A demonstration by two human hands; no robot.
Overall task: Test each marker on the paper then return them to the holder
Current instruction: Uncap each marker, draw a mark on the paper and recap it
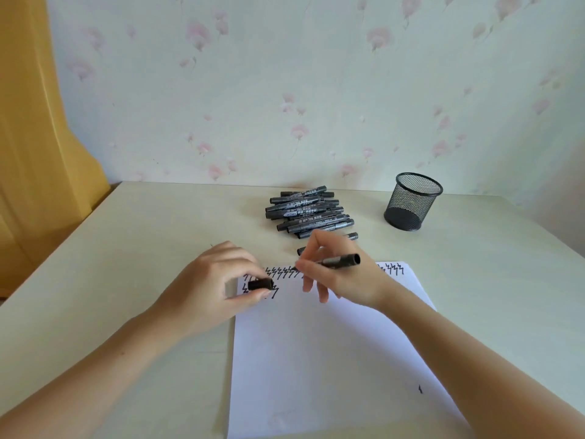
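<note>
Marker [340, 260], uncapped, lay in the right hand [338, 274], pinched between thumb and forefinger near its writing end. Its long axis ran almost level across the view, tilting slightly: the tip pointed left and down toward the paper [316, 359], while the blunt rear end projected to the right, past the knuckles. The tip met or nearly met the sheet at the upper row of black zigzag strokes [283, 272]; actual contact could not be told. The remaining fingers of that hand curled loosely below the grip, over the paper.

The left hand [215, 280] was closed on the black cap [260, 284], held between thumb and fingertips with its long axis also roughly level, just left of the marker tip and above a second, shorter row of strokes. This hand overlapped the sheet's upper left corner.

Beyond the right-hand grip, farther up the table [142, 236], a pile of capped markers [308, 213] lay mostly parallel, their axes running left to right. The black mesh holder [411, 201] stood upright to the right of the pile, apart from it
</note>
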